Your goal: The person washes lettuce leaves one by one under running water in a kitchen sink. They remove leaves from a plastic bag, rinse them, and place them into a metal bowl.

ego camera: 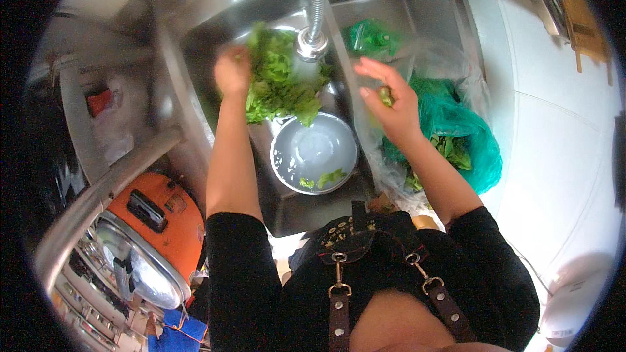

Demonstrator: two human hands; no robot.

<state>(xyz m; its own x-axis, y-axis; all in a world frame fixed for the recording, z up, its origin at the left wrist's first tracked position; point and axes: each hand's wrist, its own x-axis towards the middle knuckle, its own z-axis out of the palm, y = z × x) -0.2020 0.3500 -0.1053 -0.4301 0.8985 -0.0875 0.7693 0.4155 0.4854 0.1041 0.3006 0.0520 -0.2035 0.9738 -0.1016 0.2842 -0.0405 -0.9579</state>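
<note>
Water sprays from a metal faucet head [312, 45] onto leafy green lettuce [276, 76] heaped in the left basin of a steel sink [293, 220]. My left hand [233, 71], blurred, is curled at the left edge of the leaves; whether it grips any is unclear. Over the divider, my right hand [391, 100] has its fingers apart, with a small green piece [386, 96] held against the palm by the thumb. A round bowl [315, 151] of water stands below the lettuce, with a few leaf bits inside.
Clear plastic and an open green plastic bag [481, 156] with leaves lie at the right basin. Another green bag [371, 38] is farther back. An orange lidded container [164, 220] stands at lower left beside a metal rail [107, 190]. White tiles [547, 146] line the right side.
</note>
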